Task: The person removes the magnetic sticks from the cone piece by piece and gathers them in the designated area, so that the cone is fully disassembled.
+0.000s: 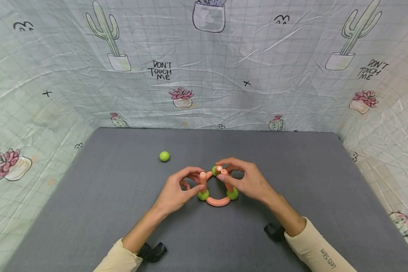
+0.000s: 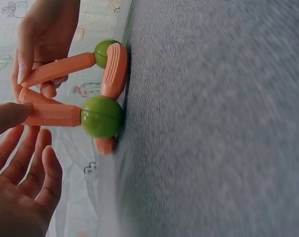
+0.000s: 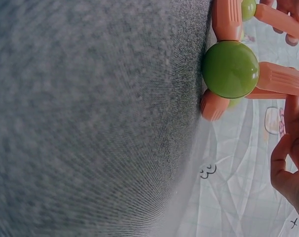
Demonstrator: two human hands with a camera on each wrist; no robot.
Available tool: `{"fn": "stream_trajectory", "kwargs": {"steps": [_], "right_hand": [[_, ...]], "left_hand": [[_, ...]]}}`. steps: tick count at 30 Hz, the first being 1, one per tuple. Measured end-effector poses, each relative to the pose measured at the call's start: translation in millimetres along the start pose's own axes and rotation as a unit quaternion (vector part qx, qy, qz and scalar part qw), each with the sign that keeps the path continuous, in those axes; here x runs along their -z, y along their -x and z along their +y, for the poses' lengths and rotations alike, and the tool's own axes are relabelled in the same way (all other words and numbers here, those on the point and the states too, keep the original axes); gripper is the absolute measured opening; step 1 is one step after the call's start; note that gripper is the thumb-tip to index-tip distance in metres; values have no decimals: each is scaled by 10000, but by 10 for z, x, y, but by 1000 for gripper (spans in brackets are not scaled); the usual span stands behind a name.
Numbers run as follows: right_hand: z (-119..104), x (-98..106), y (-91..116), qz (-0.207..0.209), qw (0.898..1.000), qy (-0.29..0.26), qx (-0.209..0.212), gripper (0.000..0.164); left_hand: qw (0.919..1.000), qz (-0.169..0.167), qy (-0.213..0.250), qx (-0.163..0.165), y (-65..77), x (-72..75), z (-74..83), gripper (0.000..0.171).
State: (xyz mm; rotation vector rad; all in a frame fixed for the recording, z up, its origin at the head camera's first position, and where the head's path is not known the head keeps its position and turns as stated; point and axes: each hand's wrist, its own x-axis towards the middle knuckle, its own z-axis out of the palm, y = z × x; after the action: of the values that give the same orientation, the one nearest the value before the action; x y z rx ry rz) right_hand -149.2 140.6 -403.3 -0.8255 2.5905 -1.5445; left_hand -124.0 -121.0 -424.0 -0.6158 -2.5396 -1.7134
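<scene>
A ring of curved orange rods [image 1: 218,202] joined by green balls [image 1: 203,195] lies on the table, with orange rods standing up from the balls. My left hand [image 1: 175,192] pinches the left upright rod [image 1: 203,182] between thumb and fingers. On the other side, my right hand [image 1: 249,182] has its thumb and index finger around the tops of the right upright rod [image 1: 229,186] and the back rod [image 1: 219,169], which lean close together. The right rod rises from a green ball [image 3: 231,69]. My right fingers partly cover the back ball.
A loose green ball [image 1: 164,156] sits on the grey table [image 1: 129,181], beyond the left hand. Black straps [image 1: 152,252] are at both wrists. A patterned cloth [image 1: 210,75] with cactus drawings stands around the table's back and sides.
</scene>
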Motion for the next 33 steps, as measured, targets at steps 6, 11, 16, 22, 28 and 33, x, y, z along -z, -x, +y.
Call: {"fn": "stream_trajectory", "kwargs": {"steps": [6, 11, 16, 22, 28, 33], "right_hand": [[5, 14, 4, 19, 10000, 43, -22, 35], [24, 11, -4, 25, 10000, 29, -42, 34], [7, 9, -9, 0, 9999, 45, -89, 33], [7, 14, -20, 22, 10000, -1, -94, 33], [22, 25, -42, 84, 9999, 15, -94, 35], [38, 34, -48, 137, 9999, 55, -68, 34]], "left_hand": [[9999, -29, -102, -94, 39, 59, -22, 38], [9997, -105, -203, -77, 78, 114, -22, 40], [9995, -172, -216, -119, 101, 143, -21, 35], [9991, -187, -257, -278, 85, 166, -34, 28], [9991, -184, -279, -273, 79, 194, -57, 25], [9991, -257, -252, -244, 90, 224, -102, 25]]}}
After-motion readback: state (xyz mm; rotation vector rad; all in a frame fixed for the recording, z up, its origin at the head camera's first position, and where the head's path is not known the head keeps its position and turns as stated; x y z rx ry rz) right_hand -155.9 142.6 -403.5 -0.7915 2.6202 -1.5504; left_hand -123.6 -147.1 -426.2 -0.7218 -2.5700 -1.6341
